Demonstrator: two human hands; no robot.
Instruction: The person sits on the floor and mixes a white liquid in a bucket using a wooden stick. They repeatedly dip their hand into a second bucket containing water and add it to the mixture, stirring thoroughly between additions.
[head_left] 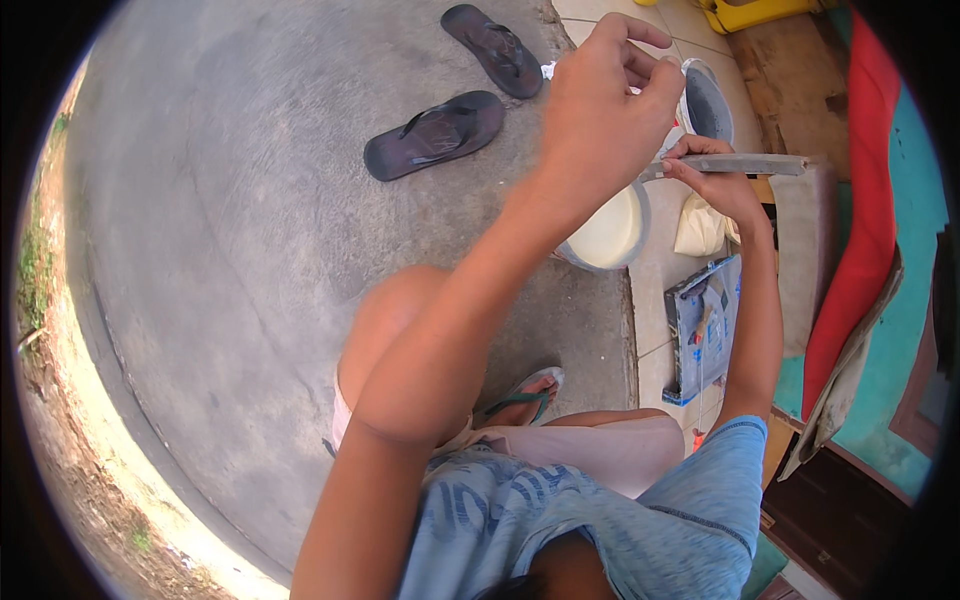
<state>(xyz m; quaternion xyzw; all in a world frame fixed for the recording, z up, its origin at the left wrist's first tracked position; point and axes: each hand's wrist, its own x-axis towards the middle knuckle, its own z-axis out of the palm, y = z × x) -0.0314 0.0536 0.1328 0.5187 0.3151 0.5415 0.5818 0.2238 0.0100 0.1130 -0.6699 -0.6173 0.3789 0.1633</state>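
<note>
My left hand (615, 95) is raised above a bucket (644, 228) of cream-coloured liquid. Its fingers are loosely curled and apart from the thumb, and I see nothing held in them. My right hand (722, 190) grips a long, flat grey strip (755, 163), seen nearly edge-on, between thumb and fingers. The strip points toward the right, and its inner end lies near my left wrist. Part of the bucket is hidden behind my left forearm. Beyond the hands stands a second bucket (708, 103) with a grey inside.
A cream bag (698, 226) and a flat blue-and-white package (703, 325) lie on the tiles by my right forearm. Two dark flip-flops (435, 135) rest on the concrete (230, 250). Red cloth (865, 230) hangs along the right; something yellow (755, 15) is at the top.
</note>
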